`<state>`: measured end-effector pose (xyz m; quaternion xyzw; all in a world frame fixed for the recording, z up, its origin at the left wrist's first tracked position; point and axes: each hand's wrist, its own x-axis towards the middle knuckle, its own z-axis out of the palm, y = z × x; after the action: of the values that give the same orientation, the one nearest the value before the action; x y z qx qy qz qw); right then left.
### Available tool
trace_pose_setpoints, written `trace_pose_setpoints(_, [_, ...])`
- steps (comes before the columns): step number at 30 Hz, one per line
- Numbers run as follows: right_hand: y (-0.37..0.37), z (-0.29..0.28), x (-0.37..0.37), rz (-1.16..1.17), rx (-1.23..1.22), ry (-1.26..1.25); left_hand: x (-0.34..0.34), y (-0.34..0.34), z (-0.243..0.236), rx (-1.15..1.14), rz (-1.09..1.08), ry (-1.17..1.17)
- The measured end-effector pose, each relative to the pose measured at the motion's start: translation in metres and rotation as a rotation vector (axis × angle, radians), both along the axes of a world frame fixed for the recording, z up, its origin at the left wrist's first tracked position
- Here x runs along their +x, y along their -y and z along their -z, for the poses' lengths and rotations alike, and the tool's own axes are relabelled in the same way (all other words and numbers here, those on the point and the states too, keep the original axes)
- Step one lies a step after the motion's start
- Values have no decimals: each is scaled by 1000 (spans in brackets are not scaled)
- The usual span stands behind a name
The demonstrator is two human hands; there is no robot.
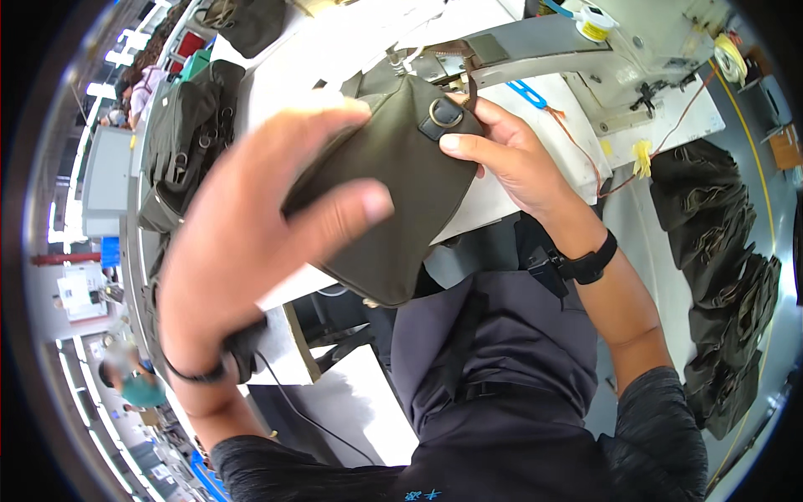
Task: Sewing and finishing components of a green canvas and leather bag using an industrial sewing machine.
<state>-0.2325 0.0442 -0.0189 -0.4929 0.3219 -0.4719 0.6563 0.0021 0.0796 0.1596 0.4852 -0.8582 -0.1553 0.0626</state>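
A dark olive fabric bag hangs over the front edge of the white worktable, its upper end near the metal parts of a sewing machine. My right hand pinches the bag's right side, thumb on top, beside a black tab with a brass-coloured ring. Above the bag's left side is my left hand, slightly smeared by motion, with thumb and fingers spread apart and nothing visible between them. A narrow brown strap runs up from the bag toward the machine.
Blue thread snips on an orange cord lie right of the bag. More dark bags are heaped at the left, and several dark pieces hang or lie at the right. A black cable loops below my left arm. Other people are far left.
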Motion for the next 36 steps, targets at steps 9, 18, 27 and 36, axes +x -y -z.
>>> trace_pose_setpoints(9, [4,19,29,-20,-28,157,17,-33,26,-512,36,532])
trace_pose_setpoints(18, [0,20,36,141,-154,25,-17,4,129,-715,-71,248])
trace_pose_setpoints(27, [-2,19,33,233,-249,2,-19,40,156,-825,-68,-20])
trace_pose_setpoints(36, [-14,-8,26,146,-132,-41,-14,29,136,-820,9,-80])
